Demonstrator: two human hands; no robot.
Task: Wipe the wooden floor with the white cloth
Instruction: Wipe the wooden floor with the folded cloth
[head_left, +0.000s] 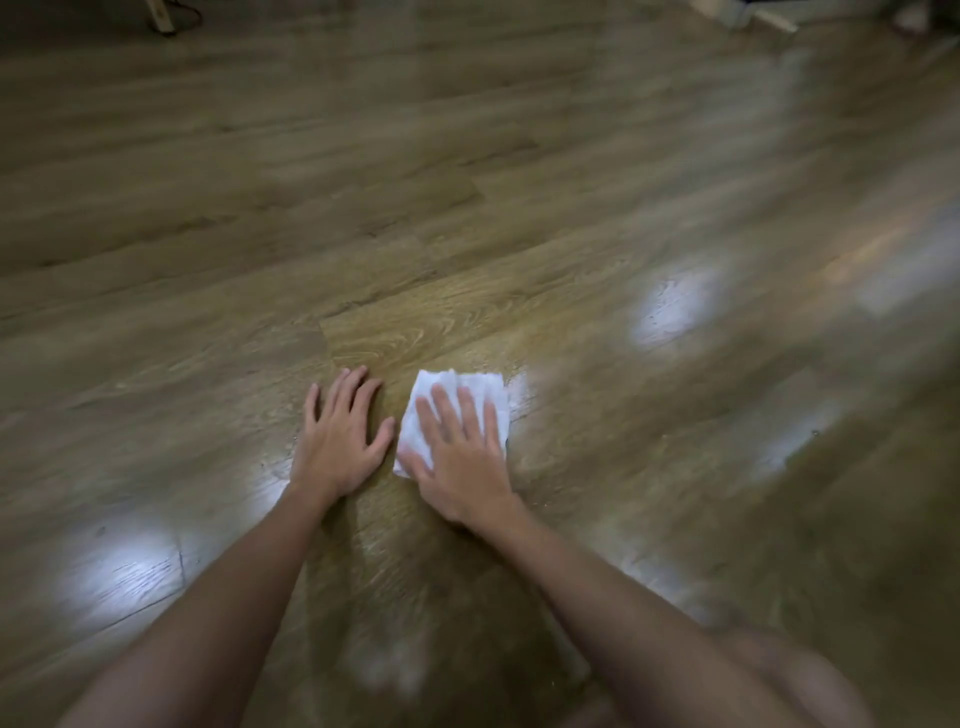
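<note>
Currently my right hand (460, 457) lies flat on the white cloth (470, 387), fingers straight and slightly spread, pressing it to the wooden floor (467, 208) just in front of me. My left hand (340, 441) rests palm-down on bare boards just beside it, fingers fanned, holding nothing. Risk: nothing pinches the cloth, so a stroke with light pressure could let it bunch or slide out. Glossy patches suggest wetness; the bracing palm might slip.

The right hand (457, 457) covers much of the white cloth (470, 389). The floor (779, 208) on the right looks smeary. Far things along the top edge are cut off and too dark to tell.
</note>
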